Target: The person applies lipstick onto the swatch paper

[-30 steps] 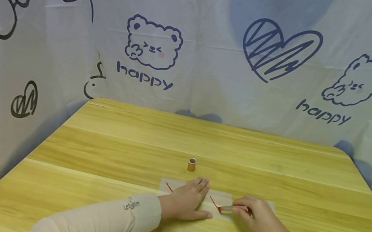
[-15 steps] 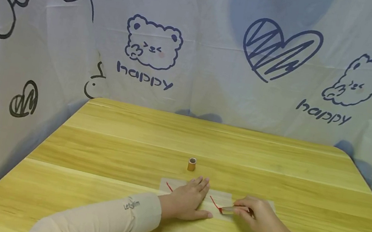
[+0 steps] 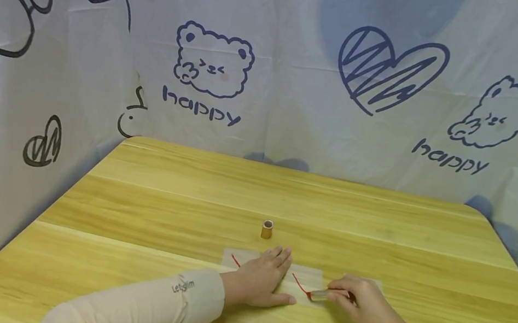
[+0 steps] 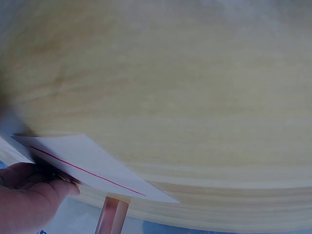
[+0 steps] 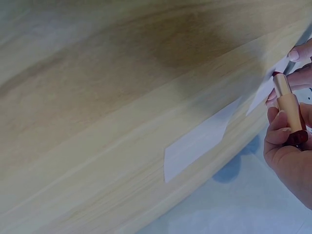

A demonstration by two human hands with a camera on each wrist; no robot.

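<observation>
My right hand (image 3: 363,302) pinches a lipstick (image 3: 321,295), its red tip touching a white paper slip (image 3: 311,275). A red stroke runs down the slip to that tip. In the right wrist view the lipstick's gold tube and dark red base (image 5: 298,137) show between thumb and fingers. Flat on the paper lies my left hand (image 3: 263,279), fingers extended and thumb spread just left of the stroke. To its left, a slip with a red line (image 4: 97,163) is partly covered in the head view. The lipstick cap (image 3: 267,230) stands upright beyond the left hand.
Another paper slip (image 5: 200,141), with no mark that I can see, lies to the right, mostly behind the right hand in the head view. Everything rests on a wooden table (image 3: 177,177). A printed cloth (image 3: 292,100) hangs behind its far edge.
The lipstick tip has slid slightly right and down along the paper, and the red stroke behind it is a little longer. My left hand and the cap have stayed put.
</observation>
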